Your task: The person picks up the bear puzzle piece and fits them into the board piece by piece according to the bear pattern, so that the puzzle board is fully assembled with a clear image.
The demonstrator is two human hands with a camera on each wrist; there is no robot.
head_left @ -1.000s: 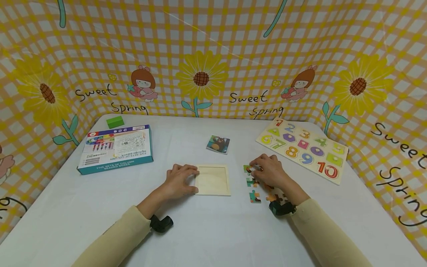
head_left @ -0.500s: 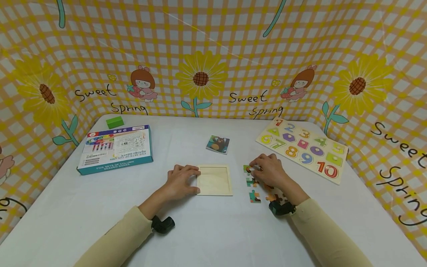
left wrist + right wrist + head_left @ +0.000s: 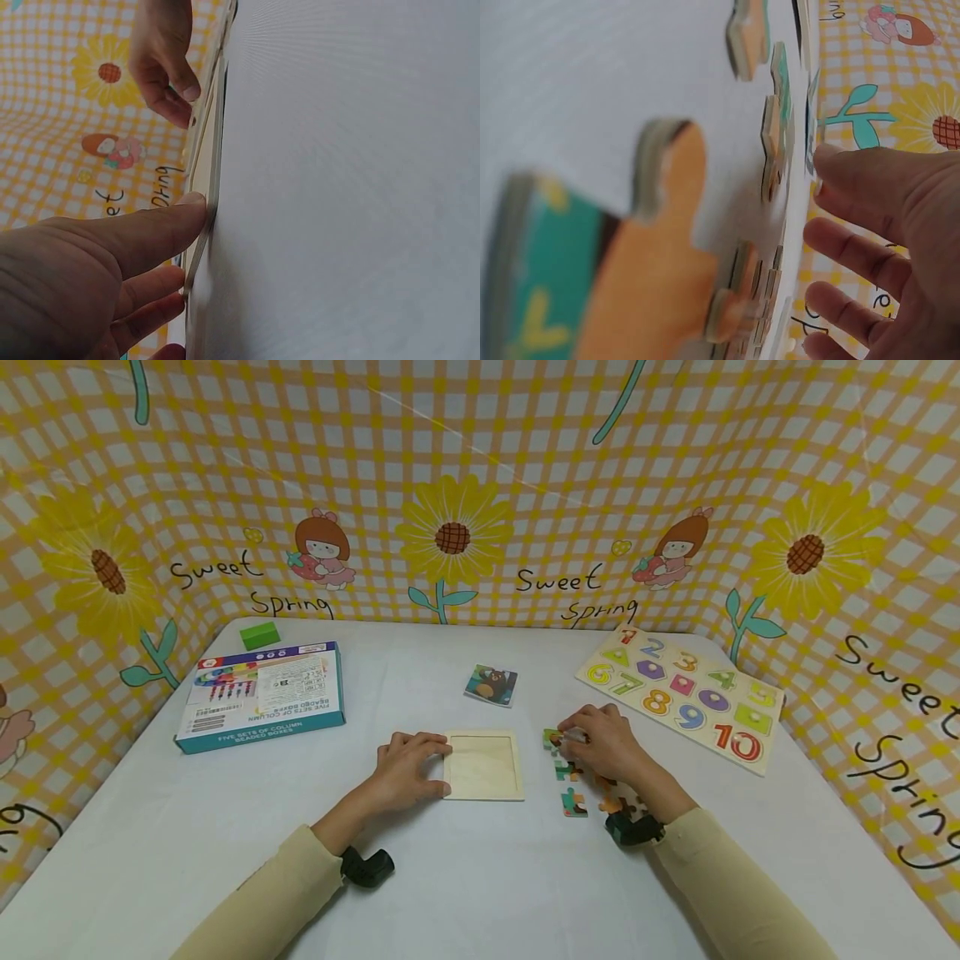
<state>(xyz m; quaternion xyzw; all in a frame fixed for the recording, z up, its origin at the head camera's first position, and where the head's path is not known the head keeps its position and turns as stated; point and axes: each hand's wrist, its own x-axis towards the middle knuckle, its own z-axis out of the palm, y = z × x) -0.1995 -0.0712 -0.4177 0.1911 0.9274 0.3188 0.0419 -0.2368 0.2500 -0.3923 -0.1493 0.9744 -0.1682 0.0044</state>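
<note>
My left hand grips the left side of a shallow square wooden puzzle tray, its thumb near the front corner and its fingers farther up that edge. In the left wrist view, the thumb presses on the tray's rim. Over on the right, my right hand pinches a green and brown jigsaw piece between thumb and finger, low at the table. More jigsaw pieces lie under and in front of that hand, partly hidden by it. Several show large in the right wrist view, such as an orange piece.
Behind the tray lies a small bear picture. A wooden number board slants at the back right. On the left are a beaded boxes carton and a green block. Patterned cloth walls the table's back and sides.
My left hand has shifted the wooden tray slightly to the right. The right hand has drawn its jigsaw piece slightly to the left, away from the others.
</note>
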